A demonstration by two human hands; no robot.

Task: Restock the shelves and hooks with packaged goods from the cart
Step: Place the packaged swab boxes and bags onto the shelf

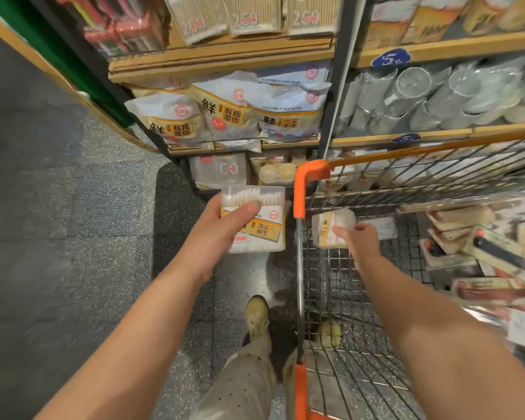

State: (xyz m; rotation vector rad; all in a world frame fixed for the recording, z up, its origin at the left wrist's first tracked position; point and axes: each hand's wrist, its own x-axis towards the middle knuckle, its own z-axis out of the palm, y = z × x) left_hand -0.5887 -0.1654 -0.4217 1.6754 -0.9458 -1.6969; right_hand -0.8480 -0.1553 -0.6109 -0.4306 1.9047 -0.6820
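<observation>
My left hand (222, 225) grips a clear box of cotton swabs (261, 228) with a yellow and white label, held above the floor in front of the lowest shelf. Inside the wire cart (346, 283), my right hand (358, 241) closes on a second pack of cotton swabs (331, 225) near the cart's front left corner. More packaged goods (479, 253) lie piled along the cart's right side. The lowest shelf (219, 169) holds similar clear boxes.
Shelves ahead carry bags of disposable shoe covers (288, 116) and food bags (170, 119), clear plastic cups (437, 95) to the right, and toothpick packs (249, 16) above. The cart's orange corner (306, 177) stands close to the shelf post. My feet are on grey speckled floor (58, 222).
</observation>
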